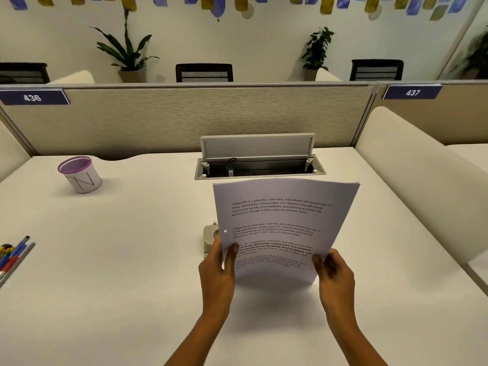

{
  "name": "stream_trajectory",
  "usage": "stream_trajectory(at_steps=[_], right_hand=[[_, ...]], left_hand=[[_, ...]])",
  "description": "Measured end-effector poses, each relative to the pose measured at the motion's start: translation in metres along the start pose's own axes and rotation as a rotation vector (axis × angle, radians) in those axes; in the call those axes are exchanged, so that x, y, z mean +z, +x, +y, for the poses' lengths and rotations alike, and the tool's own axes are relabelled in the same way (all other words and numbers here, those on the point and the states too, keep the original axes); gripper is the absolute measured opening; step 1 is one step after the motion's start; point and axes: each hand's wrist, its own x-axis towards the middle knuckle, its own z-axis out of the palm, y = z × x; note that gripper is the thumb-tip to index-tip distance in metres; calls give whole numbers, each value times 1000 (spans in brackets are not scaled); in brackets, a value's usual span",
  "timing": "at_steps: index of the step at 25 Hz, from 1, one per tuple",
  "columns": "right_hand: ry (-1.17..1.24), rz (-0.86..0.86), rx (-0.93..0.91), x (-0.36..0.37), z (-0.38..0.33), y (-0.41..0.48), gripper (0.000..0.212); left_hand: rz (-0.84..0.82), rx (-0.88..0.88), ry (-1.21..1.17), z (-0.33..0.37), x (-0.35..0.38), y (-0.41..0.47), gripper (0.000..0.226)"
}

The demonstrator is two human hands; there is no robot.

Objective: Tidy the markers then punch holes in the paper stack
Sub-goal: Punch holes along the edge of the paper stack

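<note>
Above the desk [132,260], one paper stack [280,223] pinched upright between two hands, left [216,268] and right [334,273].

Even, soft indoor light falls from overhead, bright on the white desk [118,273] without hard glare. The paper stack [285,225] casts a diffuse shadow on the desk just beneath it, and its lower part is shaded. The centre is sharp enough that the printed text reads. Wide-angle distortion bows the partition [184,117] and stretches the edges, where the right-hand plant [479,56] smears into blur
</note>
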Motion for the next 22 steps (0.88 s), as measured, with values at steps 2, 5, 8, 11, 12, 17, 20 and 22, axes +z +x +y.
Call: stream_trajectory(at_steps=[2,5,8,11,12,17,20,22], right_hand=[[-18,-4,4,-1,4,-1,12],[-32,4,-8,-3,4,1,14],[-46,22,-60,-7,1,5,18],[-67,37,-88,-13,-4,15,20],[-70,41,-83,-16,-5,20,20],[-75,104,-15,-40,-13,62,21],[-121,131,63,-56,-12,100,16],[-163,127,137,-66,-7,130,19]], left_hand=[[3,-15,27,-4,1,-3,45],[6,4,39,-4,1,-4,47],[5,4,31,1,4,-1,41],[-6,31,68,6,7,5,31],[-14,41,80,7,8,6,28],[-121,-15,108,-10,20,9,43],[-374,-20,389,-42,27,5,50],[-509,38,591,-62,30,5,55]])
